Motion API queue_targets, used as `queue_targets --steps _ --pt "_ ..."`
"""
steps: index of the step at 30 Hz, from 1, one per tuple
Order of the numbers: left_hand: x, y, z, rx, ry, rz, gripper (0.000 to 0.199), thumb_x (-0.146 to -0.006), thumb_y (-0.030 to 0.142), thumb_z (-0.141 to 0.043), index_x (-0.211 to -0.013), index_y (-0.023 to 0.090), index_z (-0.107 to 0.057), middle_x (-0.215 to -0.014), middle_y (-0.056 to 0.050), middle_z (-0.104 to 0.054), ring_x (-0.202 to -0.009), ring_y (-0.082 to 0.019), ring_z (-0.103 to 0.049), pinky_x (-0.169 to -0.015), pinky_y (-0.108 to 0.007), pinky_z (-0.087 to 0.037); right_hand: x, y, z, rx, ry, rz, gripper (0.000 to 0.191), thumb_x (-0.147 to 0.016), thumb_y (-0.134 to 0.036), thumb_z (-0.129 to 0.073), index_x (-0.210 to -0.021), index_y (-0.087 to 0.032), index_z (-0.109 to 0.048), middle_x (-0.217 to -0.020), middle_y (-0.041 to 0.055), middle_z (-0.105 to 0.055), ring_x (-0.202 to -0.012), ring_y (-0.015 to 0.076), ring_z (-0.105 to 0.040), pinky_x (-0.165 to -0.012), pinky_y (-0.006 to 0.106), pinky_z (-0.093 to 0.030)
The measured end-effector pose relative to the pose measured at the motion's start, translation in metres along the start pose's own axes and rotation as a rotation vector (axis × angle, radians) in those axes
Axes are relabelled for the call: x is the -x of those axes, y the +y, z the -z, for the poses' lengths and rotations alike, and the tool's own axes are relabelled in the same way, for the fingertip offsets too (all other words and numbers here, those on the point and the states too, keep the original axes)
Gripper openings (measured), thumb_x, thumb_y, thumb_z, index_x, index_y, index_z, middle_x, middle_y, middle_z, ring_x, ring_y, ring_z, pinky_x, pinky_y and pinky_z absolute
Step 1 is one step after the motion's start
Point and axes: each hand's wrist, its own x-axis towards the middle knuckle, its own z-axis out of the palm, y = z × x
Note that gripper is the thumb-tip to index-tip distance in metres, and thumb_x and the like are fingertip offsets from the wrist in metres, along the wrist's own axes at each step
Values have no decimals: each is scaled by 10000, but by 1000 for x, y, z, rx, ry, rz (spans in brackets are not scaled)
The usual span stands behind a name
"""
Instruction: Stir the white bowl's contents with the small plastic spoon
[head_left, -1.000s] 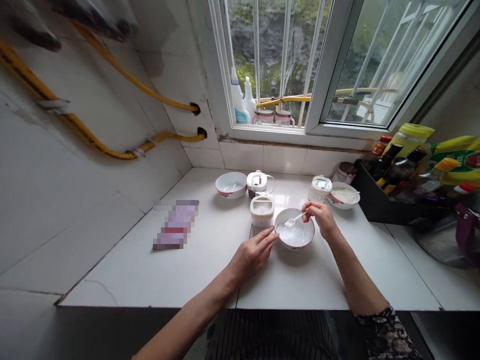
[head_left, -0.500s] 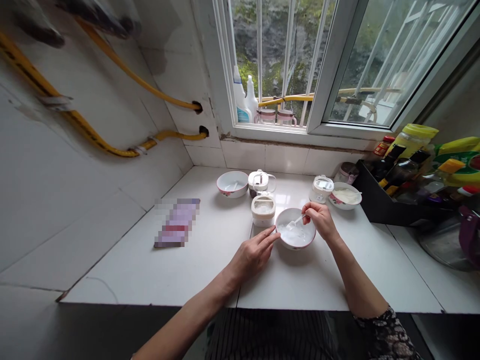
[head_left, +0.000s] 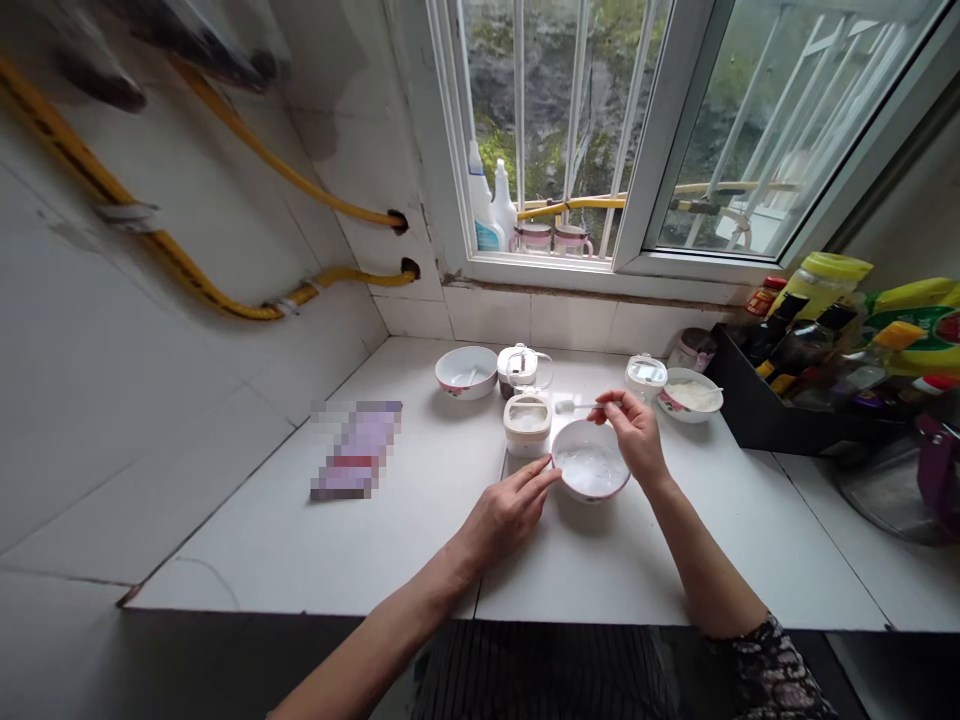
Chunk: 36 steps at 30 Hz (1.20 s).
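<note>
A white bowl (head_left: 591,462) with a pink rim stands on the white tiled counter, something pale and wet-looking in it. The fingers of my left hand (head_left: 508,508) rest on its left rim and hold it. My right hand (head_left: 631,432) pinches the handle of a small white spoon (head_left: 571,406), which is level above the bowl's far rim. Just left of the bowl's back sits a cream-lidded jar (head_left: 527,424). Behind that jar is another white-lidded jar (head_left: 517,368).
At the back left stands a second bowl (head_left: 466,373) with a spoon in it. A lidded jar (head_left: 646,377) and a bowl of white stuff (head_left: 690,395) are back right, beside a black box (head_left: 780,420) of bottles. A pixelated purple item (head_left: 358,450) lies left.
My right hand has lifted the spoon out of the bowl and up past its far rim. My left hand has stayed at the bowl's left rim.
</note>
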Motion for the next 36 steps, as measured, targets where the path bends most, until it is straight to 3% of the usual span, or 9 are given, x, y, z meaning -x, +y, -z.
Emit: queue_targets --steps 6,9,14,17,24,27,31,36 --pt "1 -2 -2 -11 5 -4 400 -967 76 -445 -1342 168 -549 -1323 -170 -633 -1167 -238 -673 -907 -346 -620 11 -4 -21 533 -185 534 206 -956 -158 -449 -966 -229 -642 -888 40 -775 -806 193 -683 -1013 446 -383" --pt "1 -1 -2 -16 9 -9 394 -969 75 -442 -1338 165 -549 -1318 -172 -636 -1173 -237 -670 -914 -346 -616 11 -6 -17 594 -199 595 222 -953 -131 -443 -966 -226 -643 -887 30 -781 -789 184 -688 -1031 433 -360" --pt "0 0 1 -11 0 -8 390 -967 71 -445 -1332 162 -548 -1323 -176 -632 -1166 -235 -673 -904 -344 -622 9 -9 6 478 -59 365 169 -872 -168 -480 -843 -226 -636 -672 -3 -718 -721 202 -653 -898 386 -441" --pt "0 0 1 -6 -7 -9 396 -967 73 -447 -1340 166 -543 -1324 -170 -633 -1177 -235 -667 -917 -352 -618 7 -2 15 538 -120 224 190 -779 -136 -465 -692 -233 -603 -553 -19 -637 -660 193 -600 -856 365 -440" --pt "2 -2 0 -3 -2 -7 401 -963 77 -467 -1343 178 -544 -1334 -163 -629 -1165 -233 -674 -914 -349 -618 9 9 6 601 -225 128 198 -732 -122 -456 -609 -230 -569 -579 -13 -661 -658 173 -595 -949 379 -399" --pt "1 -2 0 1 -2 -5 408 -957 71 -473 -1342 180 -548 -1339 -161 -627 -1167 -232 -673 -927 -343 -611 10 7 3 514 -278 62 194 -714 -129 -445 -612 -226 -578 -512 -32 -629 -558 150 -558 -879 346 -437" --pt "1 -1 2 11 -3 -4 414 -954 71 -479 -1346 186 -549 -1345 -155 -625 -1180 -230 -666 -938 -346 -606 10 4 6 317 -225 -103 168 -673 -179 -451 -617 -218 -605 -487 -23 -611 -518 151 -551 -627 278 -450" --pt "1 -1 1 7 -2 -3 415 -958 72 -474 -1351 183 -546 -1336 -157 -630 -1173 -232 -670 -915 -353 -620 4 2 12 73 -148 -263 129 -628 -238 -494 -606 -203 -616 -456 -11 -601 -488 145 -513 -559 274 -436"
